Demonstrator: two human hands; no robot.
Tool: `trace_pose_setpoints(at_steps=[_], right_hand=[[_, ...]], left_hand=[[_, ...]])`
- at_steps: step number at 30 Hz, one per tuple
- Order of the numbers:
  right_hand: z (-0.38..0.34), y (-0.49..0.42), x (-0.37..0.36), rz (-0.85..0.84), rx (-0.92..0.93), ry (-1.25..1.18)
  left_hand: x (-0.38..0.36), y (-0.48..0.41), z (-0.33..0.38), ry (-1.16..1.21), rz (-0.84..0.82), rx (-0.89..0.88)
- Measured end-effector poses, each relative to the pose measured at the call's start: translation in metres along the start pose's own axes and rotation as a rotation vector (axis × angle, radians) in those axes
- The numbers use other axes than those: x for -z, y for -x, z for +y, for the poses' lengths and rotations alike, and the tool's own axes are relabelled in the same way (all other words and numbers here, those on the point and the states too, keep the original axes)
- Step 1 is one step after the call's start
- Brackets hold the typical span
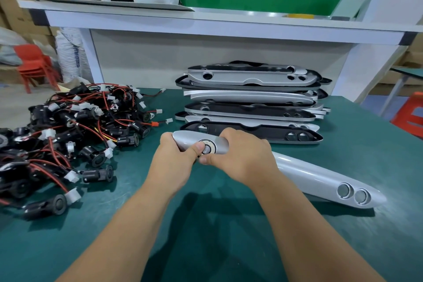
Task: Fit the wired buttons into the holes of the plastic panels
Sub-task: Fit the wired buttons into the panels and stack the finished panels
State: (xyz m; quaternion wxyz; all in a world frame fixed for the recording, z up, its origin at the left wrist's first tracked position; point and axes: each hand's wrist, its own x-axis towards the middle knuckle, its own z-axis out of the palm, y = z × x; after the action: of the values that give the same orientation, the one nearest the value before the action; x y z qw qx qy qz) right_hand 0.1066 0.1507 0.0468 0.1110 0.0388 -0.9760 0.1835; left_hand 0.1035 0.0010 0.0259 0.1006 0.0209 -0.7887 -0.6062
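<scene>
A long silver plastic panel (309, 174) lies across the green table (206, 224), its right end showing two round holes. My left hand (174, 160) grips the panel's left end, thumb pressing beside a round button (207, 147) seated in the hole there. My right hand (240, 155) grips the panel just right of that button, its thumb under the panel's near edge. A tangled pile of black wired buttons (68, 135) with red and black leads lies at the left.
A stack of silver and black panels (251, 101) stands behind my hands, against a white shelf frame (229, 27). Red stools (34, 64) and cardboard boxes sit off the table at left and right.
</scene>
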Motion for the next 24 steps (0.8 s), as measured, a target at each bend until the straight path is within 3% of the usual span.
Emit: trace_pose_setpoints(at_steps=[7, 10, 14, 19, 24], right_hand=[[0.000, -0.002, 0.001, 0.033, -0.047, 0.004], [0.006, 0.002, -0.006, 0.058, 0.034, 0.097], [0.037, 0.018, -0.011, 0.012, 0.114, 0.203], [0.131, 0.059, 0.015, -0.059, -0.137, 0.278], [0.185, 0.095, 0.034, 0.052, -0.291, 0.150]], left_hand=[[-0.001, -0.001, 0.001, -0.070, 0.010, -0.031], [0.001, -0.007, -0.006, 0.055, -0.053, 0.024], [0.008, -0.016, -0.017, 0.052, -0.121, 0.099], [0.025, -0.028, -0.027, 0.050, -0.166, 0.175], [0.022, -0.026, -0.028, -0.022, -0.247, 0.163]])
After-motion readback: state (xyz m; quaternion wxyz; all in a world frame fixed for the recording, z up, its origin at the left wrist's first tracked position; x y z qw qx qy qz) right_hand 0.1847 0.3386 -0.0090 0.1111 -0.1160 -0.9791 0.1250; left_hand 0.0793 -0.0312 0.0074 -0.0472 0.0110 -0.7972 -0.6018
